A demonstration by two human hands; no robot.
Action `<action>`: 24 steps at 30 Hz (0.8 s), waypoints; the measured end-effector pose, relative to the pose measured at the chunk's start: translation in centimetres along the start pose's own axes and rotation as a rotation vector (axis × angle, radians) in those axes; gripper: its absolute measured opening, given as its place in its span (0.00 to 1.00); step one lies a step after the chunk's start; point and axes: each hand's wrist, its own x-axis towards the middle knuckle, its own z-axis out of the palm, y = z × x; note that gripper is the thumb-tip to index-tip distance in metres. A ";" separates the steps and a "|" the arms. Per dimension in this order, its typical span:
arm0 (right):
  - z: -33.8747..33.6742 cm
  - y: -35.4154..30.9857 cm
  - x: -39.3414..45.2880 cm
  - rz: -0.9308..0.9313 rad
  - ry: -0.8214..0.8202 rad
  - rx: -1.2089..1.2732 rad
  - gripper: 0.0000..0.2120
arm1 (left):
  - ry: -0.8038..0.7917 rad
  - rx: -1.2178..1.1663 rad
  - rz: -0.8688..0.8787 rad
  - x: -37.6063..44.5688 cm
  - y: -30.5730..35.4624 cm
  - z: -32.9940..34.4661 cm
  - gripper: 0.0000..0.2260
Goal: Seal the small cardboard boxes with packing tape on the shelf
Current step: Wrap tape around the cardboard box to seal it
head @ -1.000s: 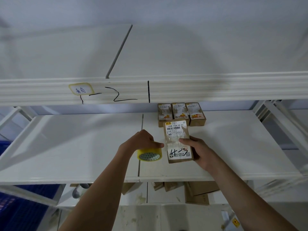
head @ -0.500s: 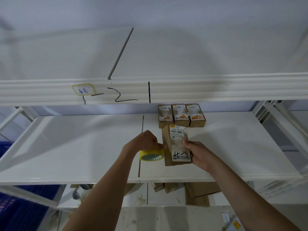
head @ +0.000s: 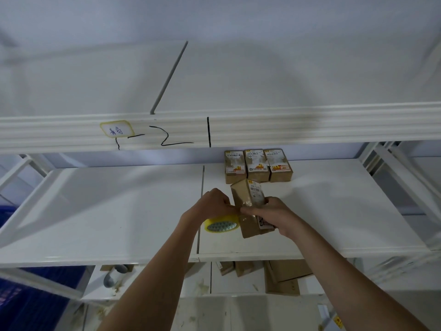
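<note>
Right hand (head: 274, 217) grips the box (head: 248, 206) across its middle, fingers curled over a clear tape strip. Left hand (head: 212, 205), fingers curled round the yellow roll (head: 222, 224), touches the box's left edge. Box tilted on one long edge, long axis running away from the person, above the shelf (head: 95, 211). Three boxes (head: 259, 166) stand just behind; open room lies left and right.

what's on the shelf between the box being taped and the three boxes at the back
Nothing: in the head view, only a narrow strip of bare white shelf separates the held box from the row of three boxes.
</note>
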 end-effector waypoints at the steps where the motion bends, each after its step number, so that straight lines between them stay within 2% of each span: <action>1: -0.1 0.0 0.1 0.001 0.008 -0.001 0.28 | -0.003 -0.050 -0.007 -0.1 -0.1 0.2 0.18; 4: -0.5 0.4 0.7 0.019 0.046 0.009 0.27 | -0.047 -0.161 -0.011 -0.6 -0.4 -0.1 0.18; 8: -1.7 0.9 0.4 0.048 0.054 0.050 0.23 | -0.135 -0.239 0.028 -1.2 -1.1 -0.9 0.09; 12: -2.0 0.9 -0.1 0.043 0.043 0.082 0.21 | -0.121 -0.300 0.018 -0.9 -1.4 -0.6 0.10; 17: -1.9 1.2 0.1 0.017 0.049 0.079 0.25 | -0.087 -0.237 0.013 -0.7 -1.5 -0.6 0.16; 21: -2.5 0.8 -0.1 -0.024 0.046 0.115 0.23 | 0.098 0.100 -0.077 -0.6 -2.0 -0.7 0.25; 24: -2.9 0.5 -0.1 -0.052 0.028 0.144 0.23 | 0.085 0.136 -0.097 -0.5 -2.1 -0.4 0.27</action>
